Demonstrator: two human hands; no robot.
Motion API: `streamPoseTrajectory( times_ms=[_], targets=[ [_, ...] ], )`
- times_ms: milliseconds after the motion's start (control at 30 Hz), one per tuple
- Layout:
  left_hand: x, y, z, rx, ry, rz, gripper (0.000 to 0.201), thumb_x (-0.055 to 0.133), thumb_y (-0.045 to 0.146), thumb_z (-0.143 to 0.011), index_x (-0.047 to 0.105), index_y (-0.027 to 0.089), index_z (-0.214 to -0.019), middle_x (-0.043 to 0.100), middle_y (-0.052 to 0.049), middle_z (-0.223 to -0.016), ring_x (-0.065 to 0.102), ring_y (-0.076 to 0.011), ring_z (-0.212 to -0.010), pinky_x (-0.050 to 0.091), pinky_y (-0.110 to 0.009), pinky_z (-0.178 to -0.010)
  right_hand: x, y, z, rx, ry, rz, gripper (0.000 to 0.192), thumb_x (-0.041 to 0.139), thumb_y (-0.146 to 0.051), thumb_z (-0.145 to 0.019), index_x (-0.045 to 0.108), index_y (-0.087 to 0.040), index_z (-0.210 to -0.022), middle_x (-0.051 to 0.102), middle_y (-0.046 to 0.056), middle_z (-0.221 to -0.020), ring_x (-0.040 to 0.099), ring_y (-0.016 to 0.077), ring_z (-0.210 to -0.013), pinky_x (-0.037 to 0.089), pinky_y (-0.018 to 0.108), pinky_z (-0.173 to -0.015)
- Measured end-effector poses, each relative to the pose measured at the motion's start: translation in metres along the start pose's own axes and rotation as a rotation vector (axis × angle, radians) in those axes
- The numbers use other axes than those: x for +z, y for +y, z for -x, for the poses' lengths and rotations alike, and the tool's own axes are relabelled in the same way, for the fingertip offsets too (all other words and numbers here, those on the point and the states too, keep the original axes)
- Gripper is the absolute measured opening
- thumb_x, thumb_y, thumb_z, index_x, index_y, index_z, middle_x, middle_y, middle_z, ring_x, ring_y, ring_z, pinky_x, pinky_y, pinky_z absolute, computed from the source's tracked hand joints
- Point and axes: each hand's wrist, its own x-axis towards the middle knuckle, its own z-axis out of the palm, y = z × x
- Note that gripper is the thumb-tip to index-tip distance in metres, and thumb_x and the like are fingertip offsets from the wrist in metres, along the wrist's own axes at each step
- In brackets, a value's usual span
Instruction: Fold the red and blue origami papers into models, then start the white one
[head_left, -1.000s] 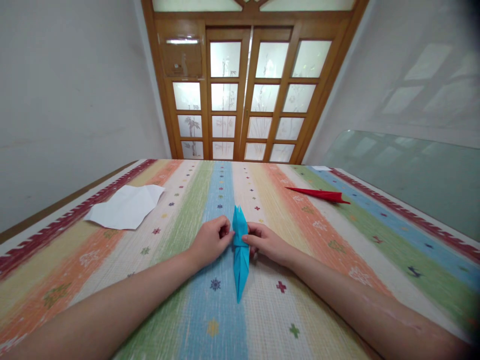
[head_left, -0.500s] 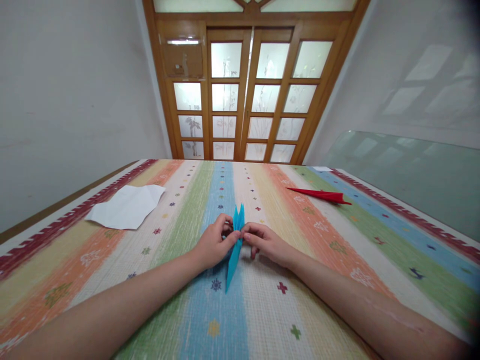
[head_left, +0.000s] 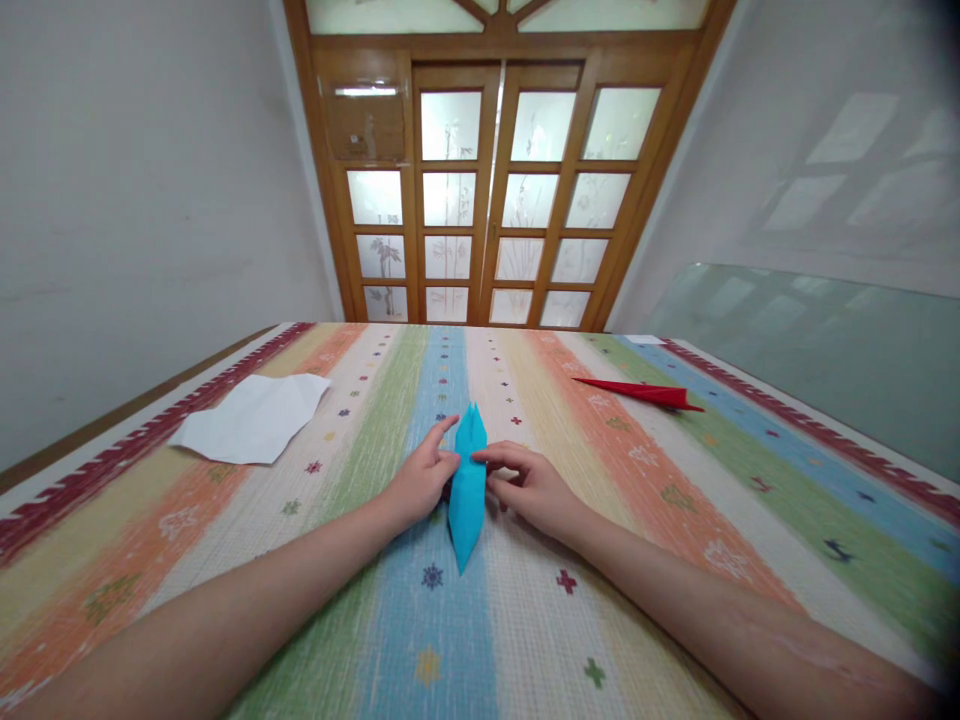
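Observation:
A piece of blue folded paper, long and narrow with a pointed near end and a split far tip, sits between my hands over the tablecloth's blue stripe, its broad face toward me. At its left edge my left hand holds it with the thumb on the edge; the index finger sticks out away from it, and the other fingers are partly hidden. From the right, my right hand grips the opposite edge, index finger on the face and thumb beside the edge, with the remaining fingers curled below.
A creased white sheet of paper lies to the left on the striped tablecloth. Off to the right is a red folded paper with a long point. Wooden glazed doors stand beyond the table, with a glass panel along the right.
The blue paper has turned from nearly edge-on to showing its broad face. My left index finger has lifted off and straightened; my right index finger now rests on the face.

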Motion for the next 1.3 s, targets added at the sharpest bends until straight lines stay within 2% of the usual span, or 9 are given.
streamPoseTrajectory(
  times_ms=[100,267,367,467,533,633,767,1000,1300],
  targets=[
    [0.001,0.002,0.001,-0.030,-0.018,0.037,0.072,0.055,0.037,-0.092,0.023,0.021,-0.154,0.049,0.006,-0.062,0.047,-0.0118,-0.049,0.036,-0.023,-0.051,-0.001,-0.001,-0.001,-0.048,0.032,0.050,0.032,0.066,-0.021,-0.084,0.072,-0.026,-0.115,0.064,0.008,-0.116,0.064,0.0204,-0.101,0.058,0.029,-0.071],
    [0.001,0.000,0.001,0.012,-0.022,-0.028,0.069,0.054,0.036,-0.094,0.024,0.019,-0.154,0.047,0.008,-0.061,0.044,-0.0110,-0.051,0.035,-0.022,-0.051,-0.002,-0.003,-0.002,-0.053,0.060,0.089,0.023,0.071,-0.027,-0.084,0.075,-0.025,-0.106,0.068,0.008,-0.107,0.066,0.0196,-0.093,0.057,0.028,-0.067],
    [0.001,-0.004,-0.001,0.038,0.000,-0.088,0.069,0.057,0.034,-0.092,0.027,0.020,-0.153,0.050,0.007,-0.064,0.045,-0.0102,-0.052,0.035,-0.021,-0.051,-0.003,-0.002,-0.003,-0.001,0.093,0.056,0.020,0.071,-0.028,-0.083,0.076,-0.023,-0.102,0.069,0.007,-0.103,0.066,0.0189,-0.088,0.057,0.028,-0.065],
    [0.001,-0.006,-0.002,0.053,0.015,-0.050,0.068,0.060,0.034,-0.090,0.030,0.022,-0.150,0.052,0.007,-0.067,0.046,-0.0096,-0.052,0.036,-0.020,-0.050,-0.002,0.000,-0.004,0.085,0.103,-0.028,0.023,0.071,-0.031,-0.082,0.074,-0.021,-0.102,0.068,0.008,-0.101,0.066,0.0189,-0.082,0.056,0.026,-0.054],
    [0.002,-0.004,-0.002,0.043,-0.008,0.006,0.061,0.062,0.037,-0.088,0.040,0.020,-0.142,0.053,0.007,-0.066,0.047,-0.0098,-0.051,0.037,-0.021,-0.049,-0.002,0.001,-0.004,0.123,0.096,-0.060,0.024,0.071,-0.032,-0.081,0.073,-0.019,-0.101,0.069,0.008,-0.098,0.065,0.0185,-0.079,0.055,0.025,-0.051],
    [0.002,0.002,-0.002,0.003,-0.027,-0.004,0.041,0.064,0.040,-0.085,0.059,0.015,-0.117,0.056,0.003,-0.066,0.050,-0.0106,-0.051,0.041,-0.022,-0.050,-0.001,-0.001,-0.004,0.152,0.080,-0.070,0.025,0.071,-0.032,-0.082,0.072,-0.018,-0.102,0.069,0.006,-0.089,0.065,0.0167,-0.073,0.054,0.024,-0.052],
    [0.000,0.006,-0.003,-0.050,-0.003,-0.019,0.028,0.062,0.037,-0.083,0.067,0.014,-0.096,0.058,0.001,-0.065,0.053,-0.0112,-0.053,0.043,-0.023,-0.051,-0.002,-0.001,-0.004,0.164,0.045,-0.093,0.027,0.071,-0.032,-0.083,0.071,-0.018,-0.106,0.069,0.004,-0.082,0.064,0.0147,-0.067,0.053,0.024,-0.053],
    [-0.003,0.002,-0.007,-0.115,-0.012,0.123,0.033,0.070,0.022,-0.073,0.067,0.014,-0.105,0.072,-0.006,-0.084,0.065,-0.0151,-0.067,0.048,-0.024,-0.060,-0.002,0.002,-0.004,0.138,0.021,-0.110,0.031,0.074,-0.030,-0.079,0.069,-0.019,-0.107,0.071,0.006,-0.095,0.067,0.0160,-0.073,0.054,0.025,-0.056],
    [-0.004,0.002,-0.005,-0.065,-0.076,0.024,0.038,0.076,0.032,-0.075,0.067,0.014,-0.107,0.072,-0.007,-0.085,0.064,-0.0130,-0.065,0.046,-0.022,-0.056,-0.002,0.002,-0.004,0.162,0.051,-0.143,0.021,0.068,-0.029,-0.082,0.068,-0.018,-0.101,0.069,0.001,-0.078,0.062,0.0124,-0.060,0.051,0.024,-0.052]
  ],
)
